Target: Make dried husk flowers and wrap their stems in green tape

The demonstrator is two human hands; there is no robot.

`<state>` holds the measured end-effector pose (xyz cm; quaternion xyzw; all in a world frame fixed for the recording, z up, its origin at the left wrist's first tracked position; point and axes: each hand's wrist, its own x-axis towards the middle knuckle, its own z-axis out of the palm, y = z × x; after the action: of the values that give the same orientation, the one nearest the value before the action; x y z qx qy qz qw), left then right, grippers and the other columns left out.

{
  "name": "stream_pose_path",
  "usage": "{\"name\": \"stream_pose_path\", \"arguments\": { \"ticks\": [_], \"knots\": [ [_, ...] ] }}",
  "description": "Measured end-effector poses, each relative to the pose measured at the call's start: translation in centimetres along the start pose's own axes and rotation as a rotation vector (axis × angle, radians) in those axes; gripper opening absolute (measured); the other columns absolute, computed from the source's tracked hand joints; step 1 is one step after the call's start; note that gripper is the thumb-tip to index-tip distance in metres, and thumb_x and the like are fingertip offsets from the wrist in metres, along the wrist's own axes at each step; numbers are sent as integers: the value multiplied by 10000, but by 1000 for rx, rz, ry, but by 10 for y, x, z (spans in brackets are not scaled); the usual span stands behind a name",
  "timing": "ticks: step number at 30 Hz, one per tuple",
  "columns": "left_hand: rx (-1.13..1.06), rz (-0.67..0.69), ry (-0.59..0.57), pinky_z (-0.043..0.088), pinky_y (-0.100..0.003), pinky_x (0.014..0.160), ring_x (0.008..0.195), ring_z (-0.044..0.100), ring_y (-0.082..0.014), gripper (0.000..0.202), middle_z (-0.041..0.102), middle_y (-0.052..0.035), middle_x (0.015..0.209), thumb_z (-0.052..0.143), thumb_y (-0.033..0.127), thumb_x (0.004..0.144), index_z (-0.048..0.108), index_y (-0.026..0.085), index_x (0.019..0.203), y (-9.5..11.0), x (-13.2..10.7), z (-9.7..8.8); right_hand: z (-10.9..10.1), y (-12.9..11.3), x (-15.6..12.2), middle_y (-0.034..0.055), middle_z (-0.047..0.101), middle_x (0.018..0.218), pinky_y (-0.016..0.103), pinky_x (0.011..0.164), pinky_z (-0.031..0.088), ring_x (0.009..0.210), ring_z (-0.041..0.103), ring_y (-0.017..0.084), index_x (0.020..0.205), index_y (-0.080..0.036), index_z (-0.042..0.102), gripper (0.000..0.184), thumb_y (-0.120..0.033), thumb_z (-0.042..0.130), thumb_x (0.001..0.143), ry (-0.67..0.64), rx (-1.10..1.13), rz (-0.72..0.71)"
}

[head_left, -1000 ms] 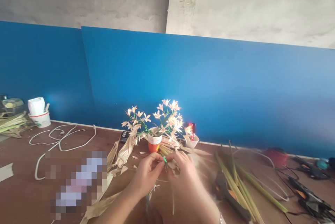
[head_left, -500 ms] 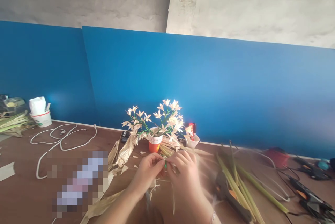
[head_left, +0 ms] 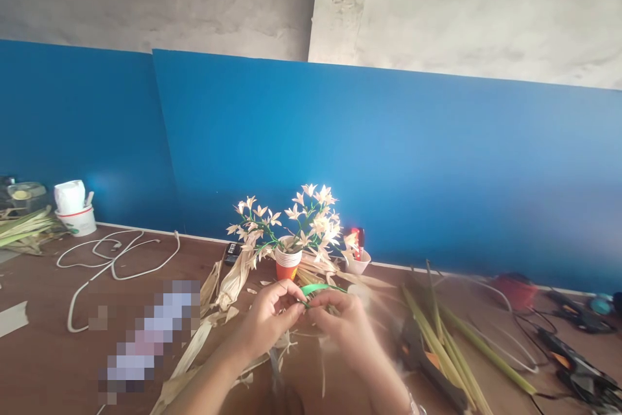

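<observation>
Above the tabletop, my left hand pinches a thin green strand between thumb and fingers. Its end is hidden by the fingertips. Close beside it, my right hand is closed on a strip of green tape, which arcs over the fingers toward the right. The fingertips of both hands nearly meet. Just behind them stands a stack of paper cups, orange outside, holding pale star-shaped flowers on green stems. Dry corn husks lie around the cups.
A small white cup with a red item stands behind on the right. Green stalks and a black glue gun lie to the right. White cable coils at left. A blue partition borders the table.
The green tape now shows as a long loop above my right fingers, where only a small green bit was visible earlier. My right hand has turned and lowered slightly; my left hand stays nearly in place.
</observation>
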<state>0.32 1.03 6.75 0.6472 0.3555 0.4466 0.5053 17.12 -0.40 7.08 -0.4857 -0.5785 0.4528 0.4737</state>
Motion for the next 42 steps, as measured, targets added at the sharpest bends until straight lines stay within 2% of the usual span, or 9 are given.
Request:
{"name": "stream_pose_path", "arguments": {
  "ticks": [8,11,14,18,23,28,32,37,42],
  "knots": [
    [-52,67,-135,502,-319,726,808,592,-196,164,615,-64,876,649,312,790,744,190,844,6,-2,-4,-3,9,4,-11,630,514,209,510,362,481,509,90,590,-156,678,97,-243,721,590,-242,426,304],
    [-148,1,-118,517,-312,683,773,601,-192,191,599,-54,849,688,348,750,723,166,793,8,-1,-3,0,8,4,7,650,559,233,570,407,550,571,121,597,-149,665,172,-296,754,591,-244,437,248],
    [-131,-42,-74,502,-297,652,692,600,-172,208,601,-39,777,684,358,751,690,150,759,8,1,-3,4,1,1,30,683,644,286,671,455,657,625,169,632,-151,662,190,-314,759,624,-142,294,148],
    [49,77,-17,475,-289,673,718,592,-173,161,593,-38,795,631,311,801,712,172,811,5,0,-5,3,-4,-2,30,691,678,262,614,444,643,606,162,662,-157,675,150,-299,725,665,-57,118,86],
    [158,165,-50,442,-280,732,813,581,-186,162,598,-43,821,596,286,838,734,208,870,8,-4,-3,-7,2,0,-1,660,589,206,515,357,495,489,80,645,-155,676,132,-274,731,638,-230,264,230],
    [196,162,-80,432,-276,738,792,570,-185,177,593,-33,769,586,304,843,711,198,776,18,-7,1,-8,9,4,10,622,525,214,484,330,459,465,80,571,-139,684,178,-313,706,604,-442,459,283],
    [186,93,-26,431,-254,672,726,558,-168,203,604,-30,778,554,335,851,651,184,757,17,-5,2,-4,4,2,2,650,626,216,523,367,542,522,99,688,-157,677,176,-332,675,692,-258,238,214],
    [85,-62,50,347,-213,493,530,468,-119,258,512,28,622,556,430,828,600,176,814,5,-1,2,4,-3,-5,27,676,967,308,766,443,904,602,201,1020,-211,610,323,-178,604,698,12,-216,-152],
    [20,-91,39,335,-210,488,536,479,-115,269,544,25,623,587,432,804,603,164,822,0,2,3,14,-1,-6,10,664,791,367,810,388,802,593,201,758,-213,612,135,-114,547,692,198,-557,-355]
  ]
}}
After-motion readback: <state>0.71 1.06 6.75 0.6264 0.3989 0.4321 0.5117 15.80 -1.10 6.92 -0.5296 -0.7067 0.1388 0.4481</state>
